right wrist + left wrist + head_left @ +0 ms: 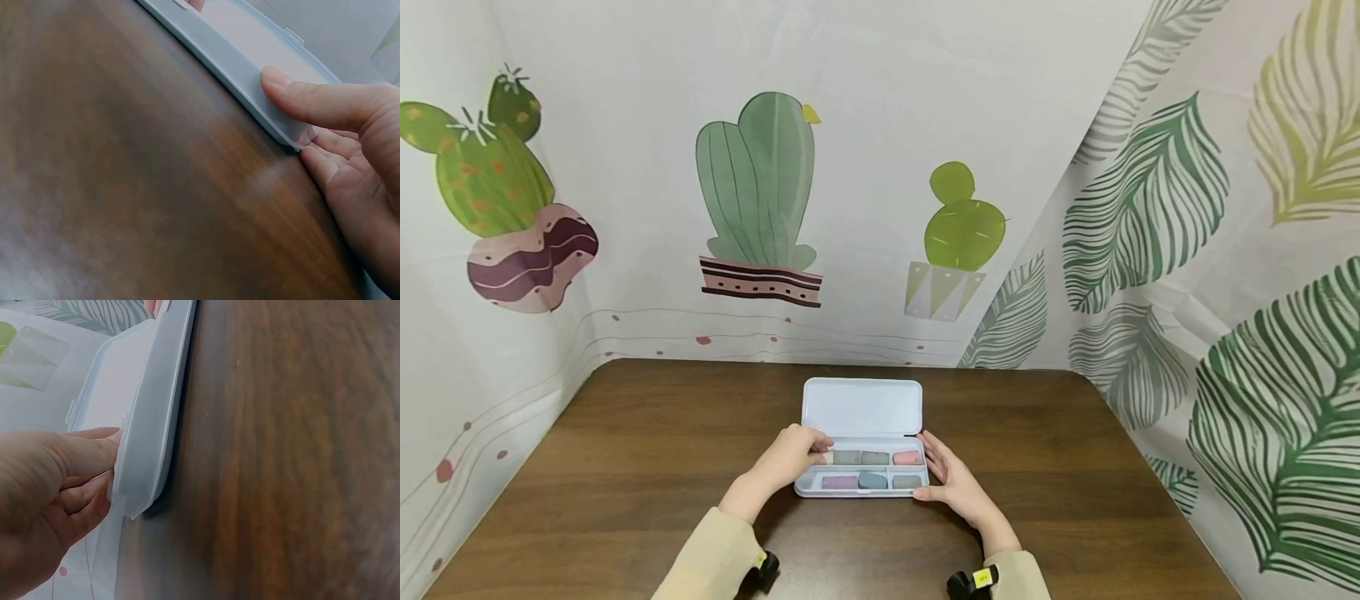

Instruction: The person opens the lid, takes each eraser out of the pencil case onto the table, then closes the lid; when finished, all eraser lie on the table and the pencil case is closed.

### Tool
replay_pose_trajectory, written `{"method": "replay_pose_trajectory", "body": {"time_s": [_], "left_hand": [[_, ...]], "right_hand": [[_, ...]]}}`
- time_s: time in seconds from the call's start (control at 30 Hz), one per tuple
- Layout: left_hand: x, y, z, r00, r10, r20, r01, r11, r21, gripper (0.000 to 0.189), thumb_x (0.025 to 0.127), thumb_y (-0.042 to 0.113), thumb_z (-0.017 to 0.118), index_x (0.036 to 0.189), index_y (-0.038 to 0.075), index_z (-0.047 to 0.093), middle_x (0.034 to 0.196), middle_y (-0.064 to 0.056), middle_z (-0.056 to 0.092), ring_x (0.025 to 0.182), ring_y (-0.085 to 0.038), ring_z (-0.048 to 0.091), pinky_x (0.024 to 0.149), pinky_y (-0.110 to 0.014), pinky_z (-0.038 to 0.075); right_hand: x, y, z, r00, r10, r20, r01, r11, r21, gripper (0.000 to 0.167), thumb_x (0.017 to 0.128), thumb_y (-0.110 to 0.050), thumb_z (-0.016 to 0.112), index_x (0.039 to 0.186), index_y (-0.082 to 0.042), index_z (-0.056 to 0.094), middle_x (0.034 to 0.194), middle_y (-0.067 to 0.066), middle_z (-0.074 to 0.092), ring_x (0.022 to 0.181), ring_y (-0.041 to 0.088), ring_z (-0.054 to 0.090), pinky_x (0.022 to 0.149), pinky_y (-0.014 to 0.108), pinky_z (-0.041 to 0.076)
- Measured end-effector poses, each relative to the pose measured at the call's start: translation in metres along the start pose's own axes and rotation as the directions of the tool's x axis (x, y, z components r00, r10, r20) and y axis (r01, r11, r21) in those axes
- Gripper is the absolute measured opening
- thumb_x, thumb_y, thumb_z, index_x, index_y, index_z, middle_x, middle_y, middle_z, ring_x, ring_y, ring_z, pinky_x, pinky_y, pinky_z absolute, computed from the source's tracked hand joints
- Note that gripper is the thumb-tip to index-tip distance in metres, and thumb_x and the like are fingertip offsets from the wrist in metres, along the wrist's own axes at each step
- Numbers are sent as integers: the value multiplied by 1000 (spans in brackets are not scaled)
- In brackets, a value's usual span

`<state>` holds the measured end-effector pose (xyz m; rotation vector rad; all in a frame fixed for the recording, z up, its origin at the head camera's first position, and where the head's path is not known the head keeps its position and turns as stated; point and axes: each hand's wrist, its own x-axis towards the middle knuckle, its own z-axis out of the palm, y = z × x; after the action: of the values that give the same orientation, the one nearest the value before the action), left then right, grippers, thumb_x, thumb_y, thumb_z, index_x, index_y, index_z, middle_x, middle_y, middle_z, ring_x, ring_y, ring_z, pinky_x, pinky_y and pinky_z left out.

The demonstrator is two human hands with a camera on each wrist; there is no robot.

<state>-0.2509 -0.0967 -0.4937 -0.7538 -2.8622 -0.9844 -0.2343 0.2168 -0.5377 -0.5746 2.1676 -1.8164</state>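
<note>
A white lidded case [857, 494] lies on the table, its lid [862, 407] raised at the back. Inside, small coloured blocks sit in divided compartments: grey-green ones [874, 458], a pink one [906, 457], a purple one [839, 482] and a blue-grey one [872, 480]. At the back left compartment, my left hand [790, 454] pinches a pale block [828, 457], mostly hidden by thumb and fingers. My right hand [953, 482] holds the case's right end. Its thumb [300, 100] presses the front wall near the corner, with the fingers along the end wall.
The brown wooden table [662, 467] extends around the case on all sides. Behind it hangs a white cloth [865, 208] printed with cacti and leaves. A black wrist strap [972, 583] shows at the right sleeve, another [762, 573] at the left.
</note>
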Motion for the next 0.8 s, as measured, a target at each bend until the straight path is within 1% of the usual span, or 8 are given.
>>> {"method": "replay_pose_trajectory", "body": {"time_s": [0.23,0.4,0.5,0.6,0.7,0.73,0.8], "left_hand": [[-1,-5,2,998,9,-62,-12,999,-49,14,80,0,75,93,0,75,84,-7,75,78,-19,70,70,-26,55],[-1,-9,4,996,-7,-87,1,997,-75,10,81,6,76,90,4,76,85,-4,75,78,-16,69,70,-25,55],[-2,-10,4,992,-4,-124,-8,996,-93,10,82,9,76,91,5,77,86,-4,75,78,-16,69,70,-26,55],[-3,-11,4,982,14,-188,-39,991,-128,11,82,9,76,92,4,77,88,-5,76,81,-17,70,72,-26,56],[-3,-13,2,967,30,-254,-74,984,-162,12,82,9,76,93,4,78,91,-7,76,84,-19,71,73,-26,57],[-3,-14,0,962,31,-270,-79,982,-169,12,83,9,76,94,4,78,92,-7,76,85,-20,71,74,-26,57],[-4,-16,-2,957,13,-289,-70,979,-189,13,83,10,76,94,5,78,94,-6,76,88,-21,71,75,-26,57]], "right_hand": [[-1,-1,0,1000,10,-5,-10,1000,-18,100,79,0,78,151,11,9,157,33,15,145,46,19,110,16,31],[-1,-1,0,1000,6,-4,-6,1000,-16,100,79,-1,78,151,11,9,157,33,15,146,46,18,108,13,31],[-1,-1,-1,1000,7,-5,-7,1000,-14,100,79,-1,78,151,11,9,157,33,15,146,45,18,108,13,31],[-1,-2,0,1000,15,-7,-15,1000,-14,101,79,0,78,151,11,9,157,32,15,146,45,18,109,15,31],[-1,-2,0,1000,23,-10,-24,1000,-13,101,78,0,78,151,11,9,157,32,15,146,45,19,111,18,31],[-1,-2,0,1000,26,-10,-26,1000,-11,101,78,0,78,152,11,9,158,32,15,146,45,19,111,18,31],[-1,-3,0,1000,29,-11,-29,1000,-6,102,78,0,78,152,11,9,158,32,15,146,44,18,111,18,31]]}}
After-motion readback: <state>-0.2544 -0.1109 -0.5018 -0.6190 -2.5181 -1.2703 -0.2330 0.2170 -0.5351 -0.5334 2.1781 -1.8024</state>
